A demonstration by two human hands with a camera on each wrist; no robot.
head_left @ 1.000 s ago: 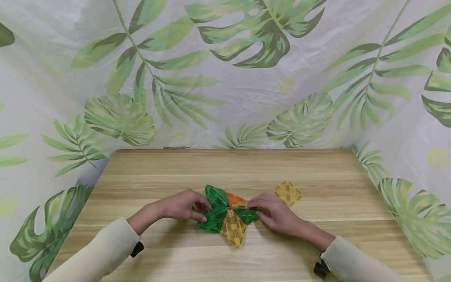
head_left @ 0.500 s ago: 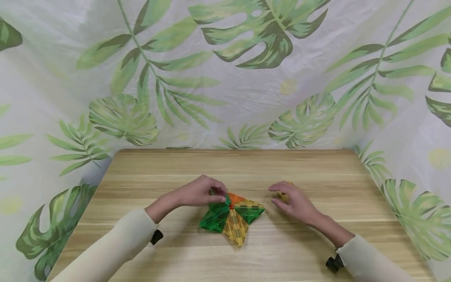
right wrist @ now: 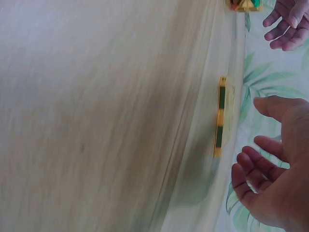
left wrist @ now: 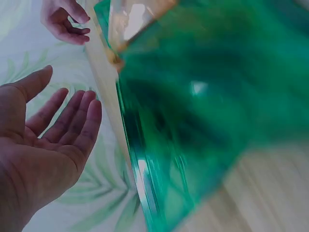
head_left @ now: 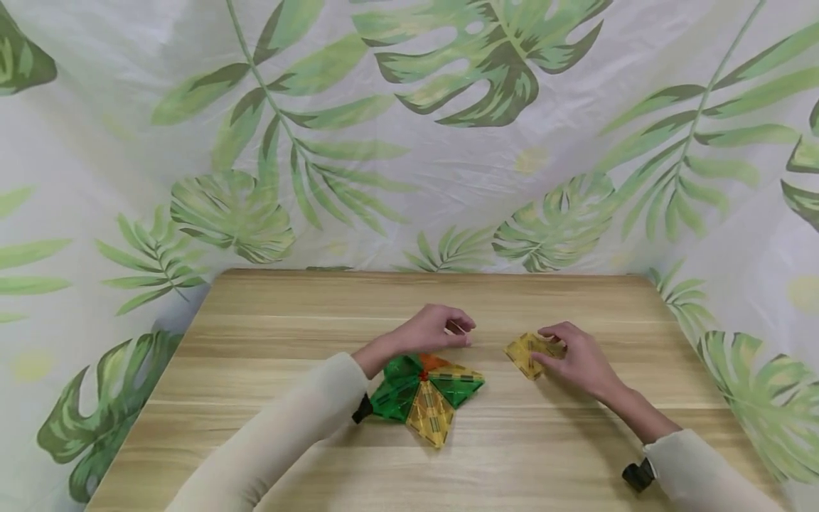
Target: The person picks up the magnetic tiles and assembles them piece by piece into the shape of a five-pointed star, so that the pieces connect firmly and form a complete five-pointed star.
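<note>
A star-like build of translucent magnetic tiles (head_left: 394,400) stands at mid-table, its green, yellow and orange pieces meeting at a red centre. My left hand (head_left: 435,329) hovers just behind and above it, fingers loosely bent with nothing between them. In the left wrist view that hand (left wrist: 53,140) is relaxed beside the large green tiles (left wrist: 193,96). To the right of the build lies a yellow square magnetic tile (head_left: 521,354). Over its right part reaches my right hand (head_left: 579,361), thumb and fingers spread. The right wrist view shows a gap between the hand (right wrist: 277,169) and this tile (right wrist: 220,118).
The build and the square tile rest on a wood-grain table (head_left: 288,306). Behind and at both sides hangs a leaf-print cloth (head_left: 448,178). Each wrist carries a small black camera (head_left: 638,475).
My left hand has let go of the build's left side and moved right, over and behind it. My right hand has left the build's right side and moved right to the yellow square tile.
</note>
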